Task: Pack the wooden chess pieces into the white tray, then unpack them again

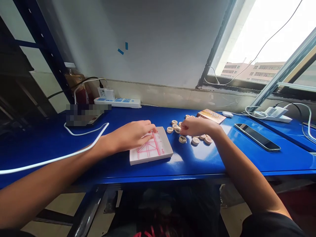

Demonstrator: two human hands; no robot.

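Observation:
A shallow white box point(151, 159) lies on the blue table, with a folded sheet point(150, 149) printed with red grid lines inside it. My left hand point(137, 132) reaches over the box's left side, palm down; its fingers are stretched with the thumb apart, and the fingertips are at the sheet. To the right of the box are several round wooden Chinese chess pieces point(182, 139) with black or red characters. My right hand point(197, 126) is among these pieces, its fingers curled in and pointing left. Whatever lies between those fingers is hidden.
Behind the pieces lies a printed cardboard box point(211, 115), beside a small white case point(227, 114). A phone point(257, 136) rests at the right. Power strips point(123, 102) with cables stand along the wall, and a white cable point(56, 162) crosses my left forearm.

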